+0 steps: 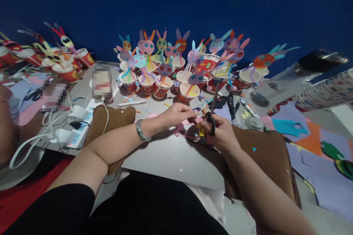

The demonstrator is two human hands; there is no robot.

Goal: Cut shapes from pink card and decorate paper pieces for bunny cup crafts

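My left hand (pixel 178 114), wearing a bangle (pixel 143 130), is pinched closed at the fingertips. A small pink paper piece (pixel 199 120) sits between my two hands, at the left fingertips and close to the right thumb. Fingers of my right hand (pixel 222 132) are wrapped round black-handled scissors (pixel 211 123), whose blades point up and away from me. Below the hands lies a larger cut pink paper sheet (pixel 180 129) on the grey table (pixel 171 158). Exactly what the left fingertips pinch is partly hidden.
Behind my hands stand several red paper cups (pixel 187 93) with paper animal heads. Brown cushions (pixel 260 154) lie under or beside both arms. A power strip (pixel 82 126) with cables is left; coloured paper (pixel 295 126), a tape roll (pixel 254 123) and stacked cups (pixel 325 90) are right. Another person's arm (pixel 6 125) is far left.
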